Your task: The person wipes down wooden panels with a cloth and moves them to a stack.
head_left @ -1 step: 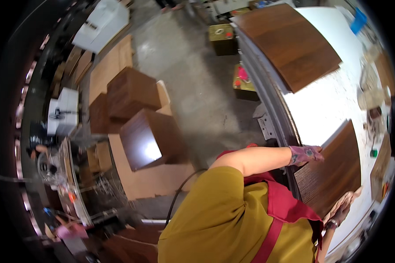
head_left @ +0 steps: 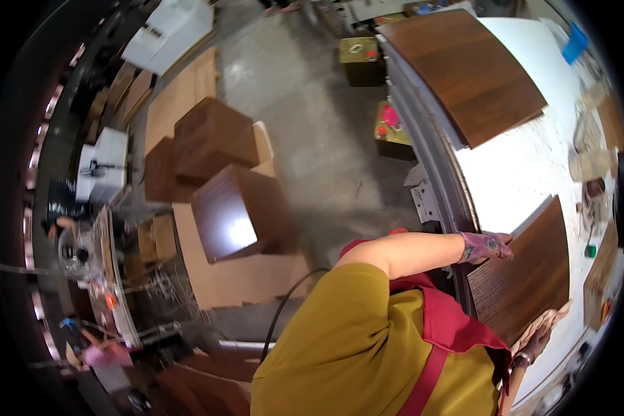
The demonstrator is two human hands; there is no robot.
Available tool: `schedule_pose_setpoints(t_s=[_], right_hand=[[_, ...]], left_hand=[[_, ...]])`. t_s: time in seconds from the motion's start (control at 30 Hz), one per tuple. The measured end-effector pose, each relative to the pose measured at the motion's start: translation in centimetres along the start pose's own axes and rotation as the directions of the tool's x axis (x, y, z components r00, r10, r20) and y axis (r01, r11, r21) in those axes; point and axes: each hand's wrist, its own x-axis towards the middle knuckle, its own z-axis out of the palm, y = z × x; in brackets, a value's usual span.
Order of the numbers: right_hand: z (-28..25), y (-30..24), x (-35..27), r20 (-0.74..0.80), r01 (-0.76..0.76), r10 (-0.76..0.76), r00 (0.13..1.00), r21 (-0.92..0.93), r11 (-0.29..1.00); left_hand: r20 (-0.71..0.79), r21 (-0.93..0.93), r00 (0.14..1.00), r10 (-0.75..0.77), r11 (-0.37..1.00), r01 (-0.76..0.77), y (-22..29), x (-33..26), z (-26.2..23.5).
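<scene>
Touching the flat dark-brown wood-grain panel [head_left: 525, 272] on the flat white table [head_left: 509, 184] with left hand [head_left: 491, 247] (cannot tell whether gripping); clutching crumpled beige cloth [head_left: 549, 320] in curled right hand [head_left: 535, 342], best pressed evenly along grain.

Legible text, labels, numbers, signs: none. White boxes [head_left: 112, 145], left side of view: dark marks on faces, too small to read; print or other marking not distinguishable. Larger white box [head_left: 180, 31], upper left: small dark patch on side, nature unclear. Square cans [head_left: 360, 71], upper middle: surface detail too small to read.
</scene>
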Motion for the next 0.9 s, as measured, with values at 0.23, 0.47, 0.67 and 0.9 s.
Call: schedule_pose_setpoints(t_s=[0.23,0.47,0.67,0.9], right_hand=[[1.0,-2.4,-2.3,-0.010,0.049,-0.052,0.999,-0.181,0.982],[4.1,-27.9,-10.0,0.139,0.686,-0.686,0.715,0.050,0.726],[-7.1,-25.4,-5.4,0.244,0.063,-0.407,0.880,0.789,0.611],[-20.5,-11.8,-5.2,0.045,0.102,-0.295,0.954,0.881,0.463]], left_hand=[[0.118,0.076,0.957,0.265,0.958,-0.275,-4.9,2.5,0.0],[0.074,0.182,0.986,0.149,0.970,-0.160,6.5,-4.2,-3.2],[0.227,0.562,0.924,0.307,0.734,-0.381,25.1,-7.4,7.8],[0.650,0.432,0.757,0.059,0.791,-0.433,14.3,-5.9,26.2]])
